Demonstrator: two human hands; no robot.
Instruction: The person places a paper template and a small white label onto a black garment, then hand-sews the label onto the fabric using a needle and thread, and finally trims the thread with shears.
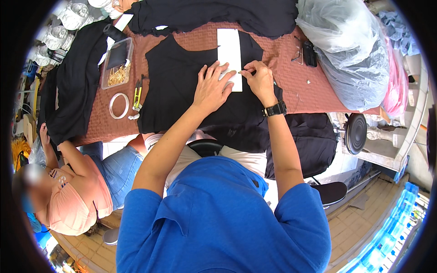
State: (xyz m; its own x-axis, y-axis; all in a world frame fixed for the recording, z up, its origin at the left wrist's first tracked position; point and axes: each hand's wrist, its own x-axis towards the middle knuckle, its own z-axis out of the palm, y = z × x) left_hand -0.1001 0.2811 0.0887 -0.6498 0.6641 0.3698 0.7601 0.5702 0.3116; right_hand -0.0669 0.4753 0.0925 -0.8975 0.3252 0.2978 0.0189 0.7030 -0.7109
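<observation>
A white paper strip (230,51) lies lengthwise on a black garment (166,88), near the garment's right side, its top end close to the garment's upper edge. The left hand (213,86) is spread flat, fingers apart, pressing on the strip and the black cloth beside it; it grips nothing. The right hand (260,83) is mostly closed, thumb and fingertips pinched together at the strip's right edge around a small piece (240,72), too small to identify. A black watch (275,109) sits on the right wrist. The garment is laid out on a table with a reddish-brown cloth (98,123), its lower part hanging over the near edge. Just left of the garment are yellow-handled snips (137,94) and, beside them, a pale ring (119,106). Above the ring stands a clear plastic box (105,78) with gold-coloured bits (117,75) inside. More black fabric (214,17) lies across the far side of the table, and another black cloth (73,86) drapes over its left end. On the right, a pair of glasses (297,54) lies next to a black case (309,54), near a big clear plastic bag (353,59). A pink bag (395,88) is behind that. A person in a peach top (75,204) sits at the lower left.
</observation>
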